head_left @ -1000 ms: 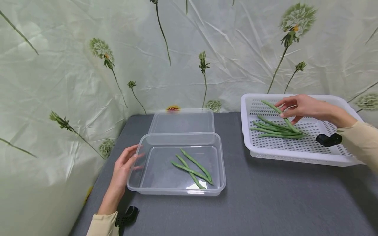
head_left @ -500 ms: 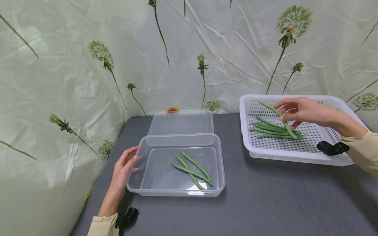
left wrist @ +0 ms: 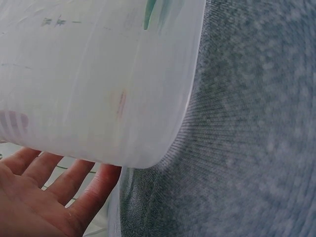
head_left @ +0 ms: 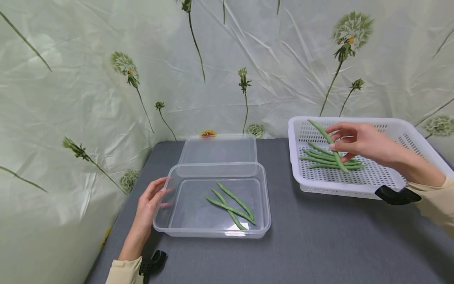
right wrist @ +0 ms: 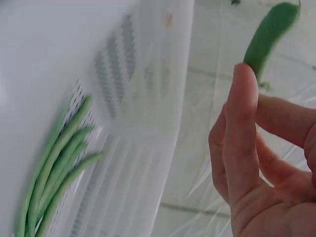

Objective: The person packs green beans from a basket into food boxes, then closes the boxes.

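Right hand [head_left: 361,142] at right of frame pinching a green bean [head_left: 328,144] above white perforated tray [head_left: 400,130], left hand [head_left: 150,201] fingers straight against clear plastic container [head_left: 264,197] at lower centre

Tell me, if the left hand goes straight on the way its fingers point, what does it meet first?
The left hand points right, fingertips already at the left wall of the clear container. It would likely press that wall first; the beans inside lie further on.

Dandelion-print backdrop sheet [head_left: 88,79] behind grey table [head_left: 319,244].
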A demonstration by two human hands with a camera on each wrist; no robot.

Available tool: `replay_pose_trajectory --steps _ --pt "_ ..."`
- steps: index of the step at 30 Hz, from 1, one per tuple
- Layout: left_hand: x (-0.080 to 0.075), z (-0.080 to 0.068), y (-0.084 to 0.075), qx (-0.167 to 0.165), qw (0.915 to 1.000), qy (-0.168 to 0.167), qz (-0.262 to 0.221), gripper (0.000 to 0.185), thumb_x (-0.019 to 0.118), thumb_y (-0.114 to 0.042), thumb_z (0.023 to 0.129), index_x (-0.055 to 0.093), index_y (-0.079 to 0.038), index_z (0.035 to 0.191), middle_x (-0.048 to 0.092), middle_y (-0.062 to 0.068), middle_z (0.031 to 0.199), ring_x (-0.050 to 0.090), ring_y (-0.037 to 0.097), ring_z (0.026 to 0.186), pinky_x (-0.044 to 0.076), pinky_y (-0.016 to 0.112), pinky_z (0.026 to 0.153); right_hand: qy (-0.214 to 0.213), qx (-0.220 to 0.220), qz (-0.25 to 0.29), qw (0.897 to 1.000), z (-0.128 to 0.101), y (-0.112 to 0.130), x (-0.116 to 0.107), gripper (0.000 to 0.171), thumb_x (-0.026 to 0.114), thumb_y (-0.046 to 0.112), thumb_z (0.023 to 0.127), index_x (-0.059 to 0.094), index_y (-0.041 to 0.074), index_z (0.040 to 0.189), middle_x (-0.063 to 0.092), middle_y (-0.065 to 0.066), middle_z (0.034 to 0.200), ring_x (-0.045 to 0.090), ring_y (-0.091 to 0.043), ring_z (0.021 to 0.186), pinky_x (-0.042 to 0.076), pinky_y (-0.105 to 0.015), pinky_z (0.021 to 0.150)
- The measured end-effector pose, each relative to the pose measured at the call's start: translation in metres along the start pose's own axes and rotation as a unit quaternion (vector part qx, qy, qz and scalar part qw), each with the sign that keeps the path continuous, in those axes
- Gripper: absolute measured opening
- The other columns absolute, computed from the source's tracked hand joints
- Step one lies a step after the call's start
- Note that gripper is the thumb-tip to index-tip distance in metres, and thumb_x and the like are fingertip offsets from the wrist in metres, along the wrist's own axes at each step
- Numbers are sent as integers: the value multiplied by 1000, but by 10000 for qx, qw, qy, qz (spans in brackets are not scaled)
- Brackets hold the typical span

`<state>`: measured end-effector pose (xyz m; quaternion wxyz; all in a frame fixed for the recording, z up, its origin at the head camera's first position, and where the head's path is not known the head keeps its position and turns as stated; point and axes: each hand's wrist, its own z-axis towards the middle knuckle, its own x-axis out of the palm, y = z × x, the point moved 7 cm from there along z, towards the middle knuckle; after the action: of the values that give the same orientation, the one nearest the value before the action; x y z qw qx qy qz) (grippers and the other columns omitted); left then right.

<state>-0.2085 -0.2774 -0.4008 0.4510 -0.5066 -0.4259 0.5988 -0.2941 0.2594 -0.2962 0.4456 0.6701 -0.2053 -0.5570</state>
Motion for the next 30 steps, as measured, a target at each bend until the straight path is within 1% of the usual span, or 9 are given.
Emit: replay_pose_trajectory --steps 2,6,8,11,14,18,21,23,30 --pt "0 0 0 12 10000 9 4 42 45 -24 107 44 -1 142 48 20 142 60 15 114 55 34 77 -166 -9 56 9998 -2 4 6 47 69 8 93 50 1 135 59 -16 113 67 -21 80 57 -43 63" --pt "-1 1 -1 29 10000 -11 -6 41 45 -24 107 45 -2 142 49 19 141 60 15 114 56 34 77 -381 -78 289 9988 -4 12 17 48 68 8 94 48 -1 137 54 -19 118 67 -16 83 58 -42 61" --pt "-1 0 -1 24 10000 -7 -10 42 45 -24 107 44 -2 142 49 20 142 60 15 114 56 34 77 -505 -103 470 9976 -4 17 22 49 68 7 93 48 -1 137 55 -17 118 67 -16 84 58 -42 62" --pt "0 0 0 -1 10000 2 -5 42 45 -24 107 44 -1 142 49 20 142 60 14 114 55 33 77 -746 -190 678 9947 -5 25 31 47 69 6 92 51 2 136 60 -11 113 68 -16 86 58 -44 63" --pt "0 0 1 -11 10000 -5 -27 42 45 -24 107 44 -2 142 48 21 142 60 14 114 55 33 77 -958 -449 829 9909 -5 34 38 46 69 6 92 53 3 135 63 -8 110 69 -17 85 57 -44 63" --pt "1 -1 1 -19 10000 -9 -22 42 45 -25 107 44 -2 142 48 20 142 60 15 114 55 34 77 -1187 -827 1127 9830 -5 46 46 46 68 3 93 53 4 136 62 -9 112 68 -16 86 58 -40 62" --pt "1 -1 1 -32 10000 -11 -15 42 45 -24 107 44 -2 142 48 20 142 60 15 115 55 34 77 -1188 -1029 1360 9782 -6 54 56 47 67 2 92 52 3 137 62 -9 115 68 -16 90 58 -37 62" --pt "0 -1 1 -41 10000 -20 -18 42 45 -24 107 44 -2 142 48 20 142 60 15 115 55 34 77 -1113 -1190 1405 9766 -5 60 66 47 67 1 93 52 1 138 63 -10 115 68 -16 90 58 -36 62" --pt "1 -1 1 -128 9999 -28 -27 42 45 -25 107 44 -3 142 48 19 143 60 15 114 55 34 77 -619 -1449 1707 9727 4 72 109 42 64 0 94 53 -1 134 65 -18 111 71 -24 86 57 -42 63"
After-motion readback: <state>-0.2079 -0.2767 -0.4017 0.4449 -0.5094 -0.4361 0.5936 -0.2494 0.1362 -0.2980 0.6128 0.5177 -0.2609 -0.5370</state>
